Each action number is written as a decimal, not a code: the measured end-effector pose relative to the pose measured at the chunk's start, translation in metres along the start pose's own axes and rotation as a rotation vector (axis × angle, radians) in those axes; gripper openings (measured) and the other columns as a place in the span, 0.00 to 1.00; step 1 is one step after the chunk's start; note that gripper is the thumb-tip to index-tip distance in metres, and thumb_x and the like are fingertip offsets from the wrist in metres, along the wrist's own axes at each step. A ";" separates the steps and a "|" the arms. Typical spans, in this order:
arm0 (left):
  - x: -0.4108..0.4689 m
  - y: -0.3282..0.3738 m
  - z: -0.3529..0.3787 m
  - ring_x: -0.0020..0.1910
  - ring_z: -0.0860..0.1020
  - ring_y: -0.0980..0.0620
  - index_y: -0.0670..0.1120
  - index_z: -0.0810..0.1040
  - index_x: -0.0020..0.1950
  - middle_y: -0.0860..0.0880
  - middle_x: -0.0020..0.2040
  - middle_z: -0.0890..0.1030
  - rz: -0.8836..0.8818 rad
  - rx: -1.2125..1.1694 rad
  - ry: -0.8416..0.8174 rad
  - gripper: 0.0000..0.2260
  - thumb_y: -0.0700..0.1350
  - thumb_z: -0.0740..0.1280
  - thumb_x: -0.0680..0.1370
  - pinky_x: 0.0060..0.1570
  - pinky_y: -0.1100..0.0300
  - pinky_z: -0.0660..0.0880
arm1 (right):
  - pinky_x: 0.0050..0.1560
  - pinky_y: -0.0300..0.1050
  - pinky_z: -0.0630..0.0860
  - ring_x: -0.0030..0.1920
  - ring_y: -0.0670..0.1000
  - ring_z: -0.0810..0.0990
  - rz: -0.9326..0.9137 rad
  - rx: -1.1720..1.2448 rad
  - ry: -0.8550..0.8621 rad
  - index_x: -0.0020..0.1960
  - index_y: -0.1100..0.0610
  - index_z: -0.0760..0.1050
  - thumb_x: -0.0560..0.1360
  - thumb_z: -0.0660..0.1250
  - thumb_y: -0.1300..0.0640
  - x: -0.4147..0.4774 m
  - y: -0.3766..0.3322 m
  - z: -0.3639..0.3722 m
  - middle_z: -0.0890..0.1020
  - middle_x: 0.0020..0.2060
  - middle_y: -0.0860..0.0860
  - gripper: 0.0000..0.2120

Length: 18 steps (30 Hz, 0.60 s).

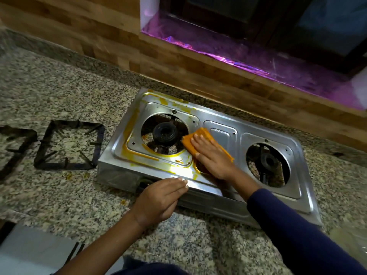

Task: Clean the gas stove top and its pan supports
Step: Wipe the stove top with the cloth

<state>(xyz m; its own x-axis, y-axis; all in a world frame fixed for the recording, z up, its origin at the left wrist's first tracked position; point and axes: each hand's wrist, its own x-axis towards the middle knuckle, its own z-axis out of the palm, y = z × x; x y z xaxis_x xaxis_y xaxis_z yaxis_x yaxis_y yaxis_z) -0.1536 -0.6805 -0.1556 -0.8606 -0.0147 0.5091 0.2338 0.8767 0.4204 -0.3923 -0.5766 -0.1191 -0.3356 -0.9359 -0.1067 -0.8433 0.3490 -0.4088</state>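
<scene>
1. Speckled granite counter (59,86) holds one steel two-burner gas stove (256,128).
2. Two black square pan supports (63,166) lie on open counter left of it.
3. Right hand (212,155) presses one orange cloth (200,135) flat mid-stove; left hand (160,199), fingers straight, rests on its front edge.

Left hand (158,199) flat, right hand (212,157) flat (sleeved)

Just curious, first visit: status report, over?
Right hand flat on orange cloth, on stove top. Left hand on front edge. Yellow stains round left burner; pan supports aside on counter.
</scene>
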 end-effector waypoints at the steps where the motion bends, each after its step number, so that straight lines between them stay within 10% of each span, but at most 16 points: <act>1: -0.002 0.001 -0.004 0.64 0.78 0.47 0.40 0.81 0.62 0.43 0.63 0.80 -0.020 -0.019 -0.003 0.16 0.39 0.60 0.78 0.67 0.53 0.71 | 0.78 0.50 0.45 0.79 0.45 0.46 0.000 0.003 -0.014 0.79 0.49 0.54 0.81 0.45 0.41 -0.015 -0.011 0.006 0.52 0.78 0.45 0.28; 9: -0.045 -0.032 -0.070 0.67 0.75 0.47 0.40 0.80 0.62 0.45 0.63 0.80 -0.400 0.132 0.155 0.17 0.41 0.59 0.78 0.69 0.53 0.69 | 0.67 0.53 0.61 0.76 0.50 0.57 0.003 -0.223 -0.015 0.79 0.47 0.56 0.80 0.43 0.40 -0.060 -0.058 0.008 0.59 0.78 0.46 0.29; 18: -0.074 -0.068 -0.101 0.63 0.78 0.51 0.42 0.80 0.63 0.49 0.64 0.79 -0.669 0.073 0.277 0.20 0.47 0.58 0.76 0.59 0.50 0.78 | 0.77 0.48 0.35 0.78 0.48 0.37 0.074 -0.181 0.076 0.80 0.55 0.45 0.82 0.40 0.41 -0.019 -0.114 0.050 0.45 0.79 0.51 0.32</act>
<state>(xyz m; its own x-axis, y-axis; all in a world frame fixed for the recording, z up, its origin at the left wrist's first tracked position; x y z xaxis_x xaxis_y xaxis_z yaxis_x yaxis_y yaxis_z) -0.0603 -0.7876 -0.1457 -0.6606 -0.6712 0.3361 -0.3411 0.6673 0.6621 -0.2684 -0.6006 -0.1158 -0.4248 -0.9034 -0.0586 -0.8745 0.4262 -0.2317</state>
